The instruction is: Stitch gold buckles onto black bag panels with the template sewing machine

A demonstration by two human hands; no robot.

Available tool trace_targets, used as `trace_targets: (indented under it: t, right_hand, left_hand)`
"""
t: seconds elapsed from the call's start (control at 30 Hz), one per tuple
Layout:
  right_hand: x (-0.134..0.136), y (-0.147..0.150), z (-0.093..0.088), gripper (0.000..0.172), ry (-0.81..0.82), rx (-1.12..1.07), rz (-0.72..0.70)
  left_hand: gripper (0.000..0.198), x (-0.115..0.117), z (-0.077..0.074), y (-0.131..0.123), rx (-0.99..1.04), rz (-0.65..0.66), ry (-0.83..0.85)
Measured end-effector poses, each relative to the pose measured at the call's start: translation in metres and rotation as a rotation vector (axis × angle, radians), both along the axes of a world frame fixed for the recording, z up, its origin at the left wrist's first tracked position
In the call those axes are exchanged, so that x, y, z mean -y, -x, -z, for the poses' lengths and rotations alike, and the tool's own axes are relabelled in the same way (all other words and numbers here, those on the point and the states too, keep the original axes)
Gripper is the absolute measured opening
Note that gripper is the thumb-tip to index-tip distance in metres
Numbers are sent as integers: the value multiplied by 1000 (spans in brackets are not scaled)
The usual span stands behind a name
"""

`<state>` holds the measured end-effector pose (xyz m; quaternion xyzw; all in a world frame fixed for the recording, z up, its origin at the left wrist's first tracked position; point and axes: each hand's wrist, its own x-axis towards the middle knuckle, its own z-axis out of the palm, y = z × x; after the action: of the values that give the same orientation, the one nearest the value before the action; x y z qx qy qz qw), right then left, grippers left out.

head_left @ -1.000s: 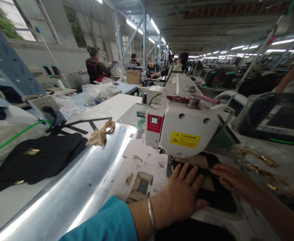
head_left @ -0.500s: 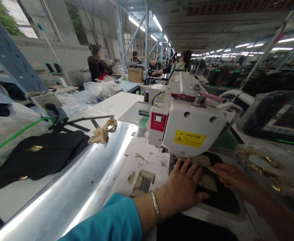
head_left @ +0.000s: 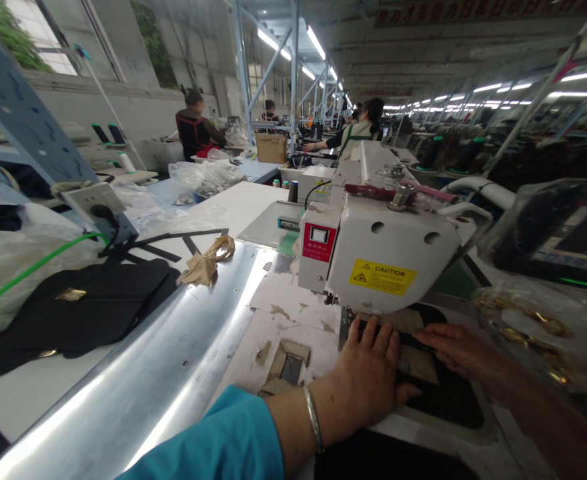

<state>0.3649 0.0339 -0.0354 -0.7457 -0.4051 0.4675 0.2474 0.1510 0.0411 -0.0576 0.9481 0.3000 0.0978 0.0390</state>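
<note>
My left hand (head_left: 371, 370) lies flat with fingers slightly apart on a black fabric-like piece (head_left: 456, 400), just below the head of a white sewing machine (head_left: 381, 250). A silver bangle (head_left: 312, 419) circles that wrist. My right hand (head_left: 453, 347) is at the right part of the same piece, fingers pressed together, thumb hidden; whatever they pinch cannot be made out. Tan patches (head_left: 416, 363) show on the black piece between the hands. The needle area is mostly hidden behind my left fingers and the machine head.
A shiny metal sheet (head_left: 168, 360) slopes along the left. Beyond it lie black bag-like pieces with gold clasps (head_left: 73, 300) and a tan scrap (head_left: 206, 263). Plastic-wrapped gold hardware (head_left: 538, 327) and a control screen (head_left: 558, 233) stand at right. Several people work farther back.
The view has shifted very slightly. Both hands keep nearly the same places on the black piece.
</note>
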Motion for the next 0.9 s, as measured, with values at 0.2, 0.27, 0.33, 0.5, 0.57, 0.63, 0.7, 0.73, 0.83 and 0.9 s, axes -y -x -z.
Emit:
trace_targets:
  t: [0.2, 0.27, 0.33, 0.5, 0.57, 0.63, 0.7, 0.73, 0.83, 0.9]
  right_hand:
    - [2, -6, 5, 65, -5, -10, -14]
    - [2, -8, 8, 65, 0, -14, -7]
    - [1, -8, 9, 65, 10, -14, 7]
    - [0, -7, 4, 64, 27, -14, 71]
    - [0, -5, 0, 64, 34, -41, 81]
    - [1, -4, -3, 65, 50, -52, 88]
    - [1, -4, -2, 64, 51, -52, 85]
    - [0, -5, -1, 62, 51, -54, 73]
    - [0, -7, 4, 57, 31, -57, 43]
    - [0, -7, 5, 56, 19, -54, 53]
  left_hand:
    - [87, 6, 1, -6, -53, -148, 27]
    - [89, 8, 1, -8, -61, -192, 16]
    - [90, 9, 2, -11, -59, -210, -1]
    - [94, 9, 0, -18, -79, -254, 9]
    - [95, 10, -1, -20, -81, -281, 2]
    - [94, 11, -4, -22, -102, -304, 7]
    - [93, 12, -7, -23, -133, -320, 23]
    - [93, 12, -8, -24, -143, -321, 26]
    - [94, 13, -7, -26, -146, -322, 9]
    - [94, 13, -4, -25, -131, -315, 0]
